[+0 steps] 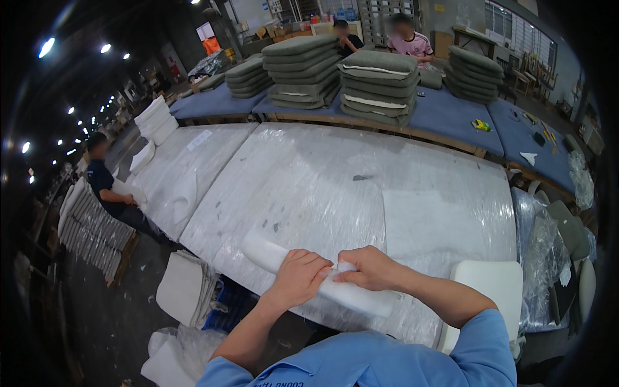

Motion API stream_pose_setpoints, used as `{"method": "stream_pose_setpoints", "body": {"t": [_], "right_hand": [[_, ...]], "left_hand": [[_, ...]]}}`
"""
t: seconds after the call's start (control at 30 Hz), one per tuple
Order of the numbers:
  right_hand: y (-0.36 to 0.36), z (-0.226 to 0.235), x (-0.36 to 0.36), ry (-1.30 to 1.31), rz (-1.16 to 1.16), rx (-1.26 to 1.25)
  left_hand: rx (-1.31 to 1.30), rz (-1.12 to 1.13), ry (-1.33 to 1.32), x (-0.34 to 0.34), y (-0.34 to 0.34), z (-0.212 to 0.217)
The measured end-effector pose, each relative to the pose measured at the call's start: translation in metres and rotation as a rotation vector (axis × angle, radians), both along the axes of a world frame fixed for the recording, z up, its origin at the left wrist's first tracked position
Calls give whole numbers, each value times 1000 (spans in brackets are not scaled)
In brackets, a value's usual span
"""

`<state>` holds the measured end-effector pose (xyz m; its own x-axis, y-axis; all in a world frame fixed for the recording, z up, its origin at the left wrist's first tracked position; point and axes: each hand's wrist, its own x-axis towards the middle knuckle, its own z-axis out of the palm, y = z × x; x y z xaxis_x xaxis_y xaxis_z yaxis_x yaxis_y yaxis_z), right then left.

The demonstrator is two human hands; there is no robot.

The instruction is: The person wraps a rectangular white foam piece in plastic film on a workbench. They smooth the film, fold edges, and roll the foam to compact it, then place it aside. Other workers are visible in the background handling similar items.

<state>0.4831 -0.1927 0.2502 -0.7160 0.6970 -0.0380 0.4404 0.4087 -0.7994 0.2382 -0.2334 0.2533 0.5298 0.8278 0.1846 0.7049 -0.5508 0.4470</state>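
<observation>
Clamped on a white roll (364, 297) are both hands, close together near its middle: the left hand (300, 276) is bent over it, and the right hand (366, 267) pinches it between thumb and curled fingers. From where I stand, the film-covered table (290, 174) looms largest, filling the middle of the frame. Behind it a blue table (445, 122) crosses the top, bearing green cushions (300, 72) in stacks. Smaller, a white pad (491, 280) sits at lower right. That roll slants across lower centre, its left end higher in the frame. Smallest is a yellow item (480, 125) at upper right, on the blue table.
</observation>
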Motion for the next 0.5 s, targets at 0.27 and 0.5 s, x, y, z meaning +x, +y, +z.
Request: {"method": "stream_pose_setpoints", "body": {"t": [0.27, 0.5], "right_hand": [[-1, -11, 5, 40, -46, 222], [-12, -14, 6, 92, -33, 368]], "left_hand": [[164, 4, 5, -20, 3, 4], [172, 6, -211, -19, 10, -14]]}}
